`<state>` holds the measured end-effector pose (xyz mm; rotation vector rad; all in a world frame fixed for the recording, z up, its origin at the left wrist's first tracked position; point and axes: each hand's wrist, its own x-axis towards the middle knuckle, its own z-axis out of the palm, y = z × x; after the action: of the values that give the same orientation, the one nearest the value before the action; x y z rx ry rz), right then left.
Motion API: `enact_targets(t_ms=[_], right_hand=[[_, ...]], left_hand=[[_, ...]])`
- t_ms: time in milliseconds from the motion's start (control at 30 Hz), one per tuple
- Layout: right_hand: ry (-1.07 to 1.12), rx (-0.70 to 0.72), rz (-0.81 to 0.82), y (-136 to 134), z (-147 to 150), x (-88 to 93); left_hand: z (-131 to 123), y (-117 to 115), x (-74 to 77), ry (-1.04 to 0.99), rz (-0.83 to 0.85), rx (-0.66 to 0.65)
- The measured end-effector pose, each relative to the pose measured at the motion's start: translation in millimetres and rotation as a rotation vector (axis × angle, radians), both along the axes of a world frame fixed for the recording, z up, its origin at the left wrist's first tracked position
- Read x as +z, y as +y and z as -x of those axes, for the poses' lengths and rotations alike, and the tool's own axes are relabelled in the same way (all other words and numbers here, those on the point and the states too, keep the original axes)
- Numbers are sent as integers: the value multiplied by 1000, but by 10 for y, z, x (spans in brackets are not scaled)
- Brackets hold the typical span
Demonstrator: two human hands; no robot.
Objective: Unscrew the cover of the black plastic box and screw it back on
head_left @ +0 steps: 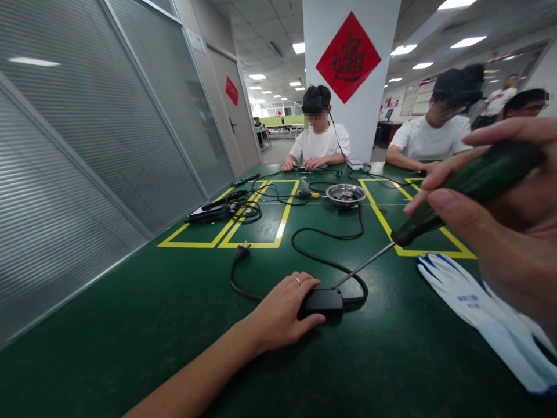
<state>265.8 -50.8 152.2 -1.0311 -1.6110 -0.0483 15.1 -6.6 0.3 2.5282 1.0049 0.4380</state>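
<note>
My left hand (282,307) is wrapped round a small black box on a power cord (326,302), holding it on the green table. From the box one cord runs left to a two-pin plug (242,251), and another loops away to the right. My right hand (500,215) grips a screwdriver (461,188) by its dark green handle. The thin metal shaft slants down to the left, its tip at the box's upper edge. Whether a screw sits under the tip is too small to tell.
A metal bowl (346,194) with small parts stands ahead, a yellow-handled screwdriver (308,194) beside it. Coiled black cables (243,206) lie at the left. White gloves (483,313) rest at the right. Two people sit across the table, within reach of its far edge.
</note>
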Motion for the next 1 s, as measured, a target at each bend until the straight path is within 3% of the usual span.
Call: enact_targets(t_ms=[233, 367, 567, 800, 1000], right_hand=[[79, 152, 32, 70, 286, -283], [50, 181, 92, 122, 405, -327], [-159, 129, 75, 152, 480, -201], [-374, 171, 76, 135, 643, 34], [-386, 272, 116, 167, 714, 53]], left_hand=[[109, 75, 16, -43, 94, -18], [108, 72, -10, -37, 79, -29], [119, 69, -29, -29, 56, -30], [130, 79, -26, -15, 32, -59], [130, 69, -32, -14, 24, -62]])
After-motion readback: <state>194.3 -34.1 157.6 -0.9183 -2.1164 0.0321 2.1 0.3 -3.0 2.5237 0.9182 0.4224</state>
